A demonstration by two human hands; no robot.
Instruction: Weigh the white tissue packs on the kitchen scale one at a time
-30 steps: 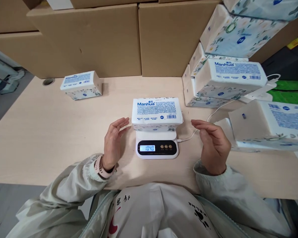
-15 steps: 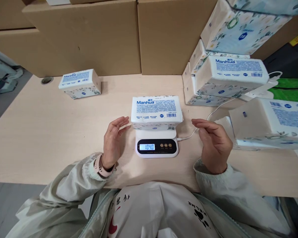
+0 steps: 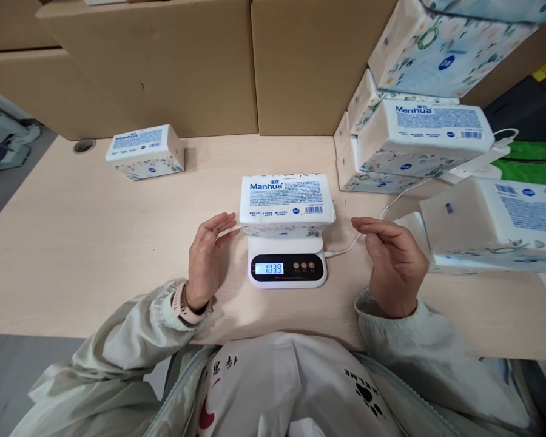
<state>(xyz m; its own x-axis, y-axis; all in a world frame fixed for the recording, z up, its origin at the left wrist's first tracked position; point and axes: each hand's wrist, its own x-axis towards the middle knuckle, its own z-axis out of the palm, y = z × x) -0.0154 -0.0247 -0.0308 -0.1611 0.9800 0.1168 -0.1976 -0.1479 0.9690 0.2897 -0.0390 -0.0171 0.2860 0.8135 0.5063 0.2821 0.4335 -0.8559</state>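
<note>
- pale wood desk under me, brown cartons walled up along the back edge.
- tissue pack sits flat on the little white scale, dead centre of the desk, covering the whole platform.
- display glows blue, reads 1039 as far as i can make out.
- my left hand is just beside the pack's left end, palm turned in, fingers spread, holding nothing; a fingertip looks very near the wrapper, i can't tell if it touches.
- my right hand hovers off the right end, clearly apart from the pack, fingers loosely curled and empty.
- i'd judge this is the weighing step: pack released, number being read.
- next move, i'd say, calls for both palms closing on the short ends and a straight lift so the scale doesn't skid.
- the pack looks soft and plump, white film with blue print and a barcode on top, leafy pattern down the sides.
- one more pack lies far left; a jumbled stack is heaped on the right, a white cable trailing from the scale toward it.
</note>
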